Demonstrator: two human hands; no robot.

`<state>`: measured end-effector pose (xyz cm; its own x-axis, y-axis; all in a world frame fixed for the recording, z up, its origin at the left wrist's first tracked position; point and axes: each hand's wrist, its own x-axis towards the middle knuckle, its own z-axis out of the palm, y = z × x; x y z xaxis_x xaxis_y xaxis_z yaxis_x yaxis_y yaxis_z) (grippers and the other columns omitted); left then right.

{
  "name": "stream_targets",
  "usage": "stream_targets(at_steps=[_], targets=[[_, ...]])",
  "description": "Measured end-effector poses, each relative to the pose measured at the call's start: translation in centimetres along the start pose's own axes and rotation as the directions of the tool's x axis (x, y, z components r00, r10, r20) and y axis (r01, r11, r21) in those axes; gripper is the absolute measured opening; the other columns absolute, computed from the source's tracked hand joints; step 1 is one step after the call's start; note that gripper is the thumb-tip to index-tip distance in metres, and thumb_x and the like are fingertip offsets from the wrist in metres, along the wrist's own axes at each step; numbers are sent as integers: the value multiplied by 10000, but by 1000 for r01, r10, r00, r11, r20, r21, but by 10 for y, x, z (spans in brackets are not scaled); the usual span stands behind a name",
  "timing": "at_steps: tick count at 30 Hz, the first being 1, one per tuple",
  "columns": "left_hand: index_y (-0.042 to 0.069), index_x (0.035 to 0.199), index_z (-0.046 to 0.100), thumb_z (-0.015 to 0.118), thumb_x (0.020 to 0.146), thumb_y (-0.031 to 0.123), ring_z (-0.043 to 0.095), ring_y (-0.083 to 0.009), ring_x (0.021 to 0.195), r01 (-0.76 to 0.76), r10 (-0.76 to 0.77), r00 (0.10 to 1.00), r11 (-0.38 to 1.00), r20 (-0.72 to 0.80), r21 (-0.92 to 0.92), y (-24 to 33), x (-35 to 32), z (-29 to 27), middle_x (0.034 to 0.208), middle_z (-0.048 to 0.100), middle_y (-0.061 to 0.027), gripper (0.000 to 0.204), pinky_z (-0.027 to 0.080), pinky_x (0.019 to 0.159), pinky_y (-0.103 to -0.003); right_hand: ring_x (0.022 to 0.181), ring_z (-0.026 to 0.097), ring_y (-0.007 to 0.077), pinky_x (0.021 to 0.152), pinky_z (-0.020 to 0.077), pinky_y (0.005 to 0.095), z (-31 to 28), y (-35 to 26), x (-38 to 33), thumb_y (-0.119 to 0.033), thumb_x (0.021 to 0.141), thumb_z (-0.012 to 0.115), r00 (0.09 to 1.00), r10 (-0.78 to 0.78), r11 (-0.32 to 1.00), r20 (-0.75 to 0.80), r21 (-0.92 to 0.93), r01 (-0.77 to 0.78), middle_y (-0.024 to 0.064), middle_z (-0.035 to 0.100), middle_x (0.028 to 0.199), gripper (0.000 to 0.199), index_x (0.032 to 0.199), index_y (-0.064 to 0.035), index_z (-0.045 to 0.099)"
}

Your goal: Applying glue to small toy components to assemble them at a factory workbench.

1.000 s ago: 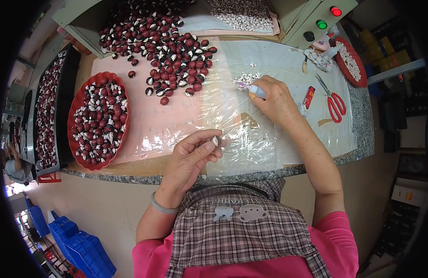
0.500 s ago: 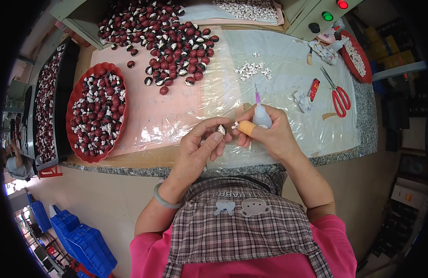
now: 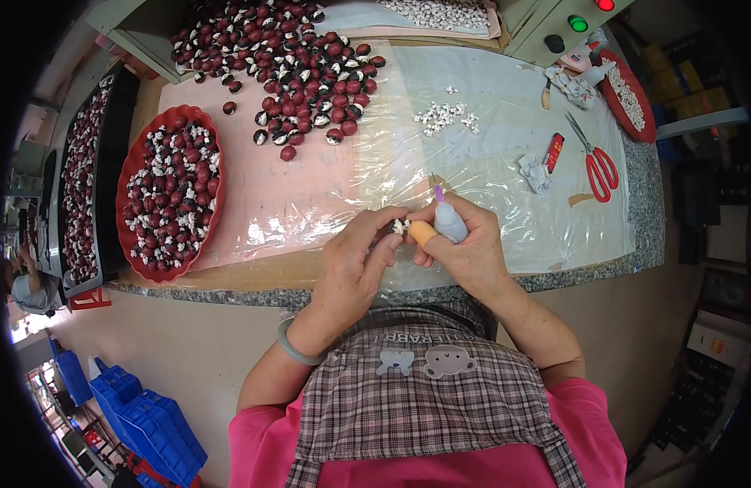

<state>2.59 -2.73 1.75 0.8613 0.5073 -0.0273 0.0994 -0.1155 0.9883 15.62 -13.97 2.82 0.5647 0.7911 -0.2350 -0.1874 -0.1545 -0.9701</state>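
My left hand (image 3: pixel 355 264) pinches a small dark and white piece (image 3: pixel 400 227) just above the table's near edge. My right hand (image 3: pixel 466 244) meets it there, fingertips touching the piece. In the right palm sits a small translucent glue bottle (image 3: pixel 450 220) with a purple tip pointing up. An orange cot (image 3: pixel 422 233) covers one right finger. A small heap of white bits (image 3: pixel 445 116) lies farther back on the clear plastic sheet (image 3: pixel 505 154).
A red oval tray (image 3: pixel 139 175) of dark red and white pieces sits at left; a loose pile of the same pieces (image 3: pixel 298 57) lies behind. Red scissors (image 3: pixel 596 163), a red lighter (image 3: pixel 553 152), crumpled paper (image 3: pixel 537 173) and a red dish (image 3: pixel 631 89) are at right. A black tray (image 3: pixel 82 179) stands far left.
My right hand came back from the white bits with the glue bottle and joined my left hand at the near edge; both hands now close on the small piece.
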Motion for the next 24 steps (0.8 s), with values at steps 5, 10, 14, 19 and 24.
stream_targets(at_steps=[5,10,14,19,24], targets=[[-3,1169,561,534,876,-42,591,-319,770,-184,203,977,954,-59,236,-6,-1,7,886,573,-174,297,474,650,-363,584,615,80,507,484,219,11,15,-8,-10,832,653,989,-102,991,-102,-92,93,47,659,723,121,949,18,654],[-20,1159,553,527,872,-51,589,-323,777,-192,220,973,944,-76,267,-6,-3,3,912,574,-181,289,478,669,-381,579,599,73,503,470,215,21,19,-8,5,844,639,976,-172,984,-131,-71,163,42,665,754,127,969,1,655],[-19,1149,565,540,856,-61,601,-334,816,-260,313,947,883,-78,390,8,-1,-28,953,592,-187,297,492,708,-386,604,572,64,535,469,198,17,8,2,-3,873,629,994,-100,993,41,62,97,30,652,821,205,1078,-19,640],[2,1133,606,538,905,-29,631,-200,807,54,511,775,532,-372,845,20,-8,-139,968,649,-107,240,500,703,-298,625,577,64,553,482,195,-4,3,2,5,870,628,993,-109,992,38,73,106,49,656,895,246,1115,-8,621],[47,1105,642,641,800,28,465,-381,1187,97,600,786,118,-149,988,21,8,-158,1260,553,-126,305,380,990,-467,623,589,68,553,485,199,-10,8,0,-3,867,634,997,-57,998,59,23,55,50,671,860,202,1069,-5,638]])
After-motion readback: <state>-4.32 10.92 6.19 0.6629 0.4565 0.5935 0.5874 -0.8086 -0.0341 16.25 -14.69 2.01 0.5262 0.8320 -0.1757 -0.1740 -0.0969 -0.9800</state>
